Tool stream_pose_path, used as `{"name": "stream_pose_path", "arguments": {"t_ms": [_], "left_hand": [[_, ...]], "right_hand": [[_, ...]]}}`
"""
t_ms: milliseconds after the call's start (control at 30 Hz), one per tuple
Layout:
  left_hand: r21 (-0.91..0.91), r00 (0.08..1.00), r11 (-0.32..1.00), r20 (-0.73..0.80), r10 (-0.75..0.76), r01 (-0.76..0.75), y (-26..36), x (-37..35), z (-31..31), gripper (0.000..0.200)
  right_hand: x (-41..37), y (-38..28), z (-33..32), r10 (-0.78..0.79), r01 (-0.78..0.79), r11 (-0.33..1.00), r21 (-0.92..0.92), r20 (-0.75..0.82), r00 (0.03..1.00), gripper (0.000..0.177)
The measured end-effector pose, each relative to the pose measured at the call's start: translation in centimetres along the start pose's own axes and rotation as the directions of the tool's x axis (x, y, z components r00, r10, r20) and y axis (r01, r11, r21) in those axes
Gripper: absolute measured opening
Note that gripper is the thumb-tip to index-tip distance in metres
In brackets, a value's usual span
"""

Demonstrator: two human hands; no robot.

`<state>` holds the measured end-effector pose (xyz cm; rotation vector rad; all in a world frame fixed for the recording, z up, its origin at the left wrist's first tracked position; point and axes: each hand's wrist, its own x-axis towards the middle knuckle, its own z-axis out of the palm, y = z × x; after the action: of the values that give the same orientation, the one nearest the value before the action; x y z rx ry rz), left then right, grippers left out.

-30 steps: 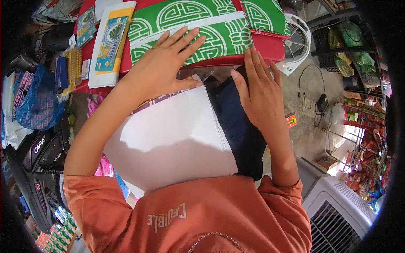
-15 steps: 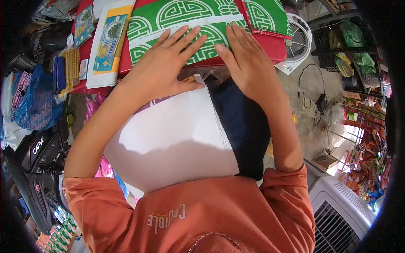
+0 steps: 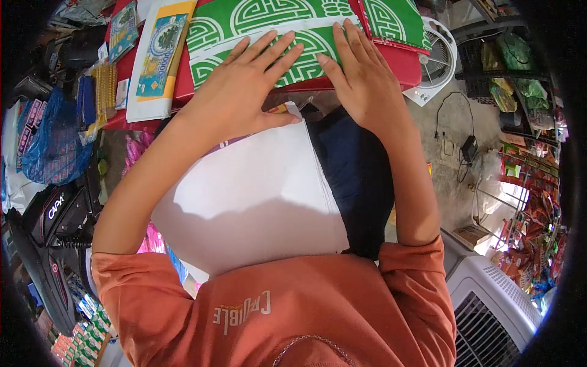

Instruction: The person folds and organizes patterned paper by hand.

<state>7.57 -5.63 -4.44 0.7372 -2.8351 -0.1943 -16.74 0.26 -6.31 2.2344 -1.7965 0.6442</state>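
Note:
A folded green paper with white round motifs [image 3: 312, 46] lies across the red tabletop [image 3: 403, 72], a white strip [image 3: 309, 25] running along it. My left hand [image 3: 238, 85] rests flat on the paper's left half, fingers spread and fingertips near the strip. On the right half lies my right hand [image 3: 365, 82], its fingers stretched out and reaching the strip. Another red-edged green piece [image 3: 397, 24] sits at the upper right. Below, a stack of large white sheets [image 3: 257, 189] covers my lap, with my left thumb near its top corner.
Left on the tabletop is a white and yellow bundle with a blue printed note [image 3: 160, 55]. Blue plastic-wrapped packs [image 3: 55, 147] stand further left. A fan [image 3: 439, 55] is behind the table's right side, an air cooler [image 3: 489, 306] at lower right. A cable with adapter [image 3: 469, 148] lies on the floor.
My right hand's fingertips have slid slightly up onto the white strip. My left hand stays almost in place on the green paper. The whole view has shifted a little.

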Motion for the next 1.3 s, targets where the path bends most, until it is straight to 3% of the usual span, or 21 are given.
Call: {"name": "stream_pose_path", "arguments": {"t_ms": [267,567,867,967,1167,1300], "left_hand": [[0.011,1.000,1.000,0.002,-0.011,0.011,0.0,-0.2,0.1,0.098],[0.012,1.000,1.000,0.014,-0.016,0.016,0.1,-0.2,0.0,0.097],[0.039,1.000,0.999,0.016,-0.013,0.013,-0.1,-0.1,0.4,0.091],[0.043,1.000,0.999,0.006,-0.013,0.013,0.0,-0.1,0.2,0.091],[0.035,1.000,0.999,-0.019,0.002,-0.001,-0.1,-0.1,0.3,0.089],[0.073,1.000,0.997,-0.015,0.013,-0.012,-0.2,-0.3,0.5,0.087]], "right_hand": [[-0.8,0.2,-1.3,0.021,-0.020,1.000,-0.014,0.064,0.998,0.058],[-2.5,1.1,-4.1,0.044,-0.064,0.992,0.109,0.177,0.983,0.058],[-4.4,0.1,-6.7,0.144,-0.141,0.990,-0.030,0.236,0.961,0.060],[-3.9,-0.7,-6.6,0.116,-0.100,0.990,-0.102,0.168,0.979,0.054],[-2.0,-2.0,-4.8,-0.119,0.106,0.986,0.130,0.099,0.988,0.039],[-0.2,-2.3,-4.4,-0.187,0.172,0.976,0.130,0.115,0.976,0.037]]}}
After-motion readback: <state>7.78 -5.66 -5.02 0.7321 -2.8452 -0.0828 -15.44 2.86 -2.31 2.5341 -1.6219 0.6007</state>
